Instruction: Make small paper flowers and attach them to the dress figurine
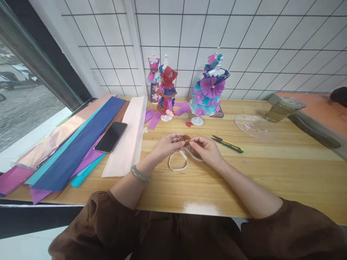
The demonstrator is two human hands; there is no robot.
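Between my two hands is a small pleated brown paper fan (185, 138), held over the middle of the table. My left hand (171, 145) pinches its left side with the fingertips. From the other side, the thumb and finger of my right hand (205, 148) close on its right edge. A loop of white tape (178, 169) lies on the wood just below, partly hidden by my hands. Green-handled thread snips (228, 143) rest to the right of my right hand.
Coloured paper strips (81, 144) and a phone (111, 137) cover the left side. Small dress forms in paper dresses (213, 86), (166, 90) stand by the tiled wall. A clear plate (255, 126) of small bits and a drink cup (284, 109) are at the right.
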